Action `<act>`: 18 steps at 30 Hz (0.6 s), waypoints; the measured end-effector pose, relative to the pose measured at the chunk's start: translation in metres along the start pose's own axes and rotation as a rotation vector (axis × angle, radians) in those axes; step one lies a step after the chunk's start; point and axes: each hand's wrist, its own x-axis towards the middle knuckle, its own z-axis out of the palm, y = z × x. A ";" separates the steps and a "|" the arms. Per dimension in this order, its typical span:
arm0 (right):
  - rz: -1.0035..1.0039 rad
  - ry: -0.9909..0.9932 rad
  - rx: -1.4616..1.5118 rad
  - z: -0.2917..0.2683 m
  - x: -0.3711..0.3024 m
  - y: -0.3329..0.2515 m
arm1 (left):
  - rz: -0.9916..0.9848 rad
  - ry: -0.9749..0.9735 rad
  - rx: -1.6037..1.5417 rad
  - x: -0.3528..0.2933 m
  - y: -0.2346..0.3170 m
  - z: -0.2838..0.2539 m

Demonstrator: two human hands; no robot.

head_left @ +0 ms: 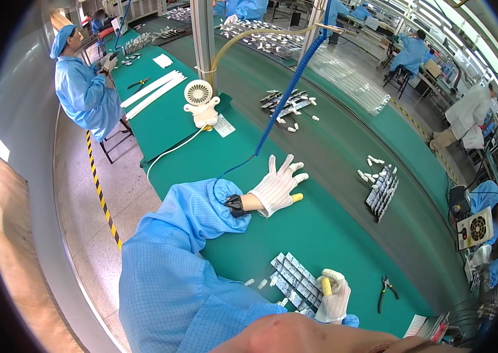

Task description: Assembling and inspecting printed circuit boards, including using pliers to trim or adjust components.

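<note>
My left hand (277,187), in a white striped glove with yellow finger cots, is stretched over the green mat beside the dark conveyor belt. Its fingers are spread and nothing is in them. A black wrist strap (236,205) with a blue cord sits on that wrist. Close to my body lies a panel of narrow circuit-board strips (297,281), with small white connectors (262,284) along its left side. The gloved right hand (335,299) is closed at the panel's right edge, its yellow-tipped thumb raised along it; part of the grip is hidden.
Cutting pliers (386,292) lie to the right. Beyond the left hand stand a small white fan (201,100) and a metal post (204,44). The conveyor (331,147) carries board bundles (382,191). A blue coiled cord (287,94) hangs across. A co-worker (81,82) sits far left.
</note>
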 end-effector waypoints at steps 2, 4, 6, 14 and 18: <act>-0.001 -0.002 -0.004 -0.001 -0.001 -0.001 | -0.003 0.001 0.002 -0.001 0.001 -0.001; 0.003 0.006 -0.011 -0.002 -0.004 -0.002 | 0.003 -0.001 0.000 0.000 0.003 -0.001; 0.003 0.012 -0.016 -0.004 -0.006 -0.002 | 0.016 0.014 0.009 0.001 0.006 -0.002; 0.009 0.009 0.001 -0.012 -0.012 -0.001 | 0.019 0.030 0.027 -0.002 0.014 -0.006; 0.025 0.018 0.025 -0.016 -0.017 -0.003 | 0.020 0.028 0.019 -0.002 0.021 -0.010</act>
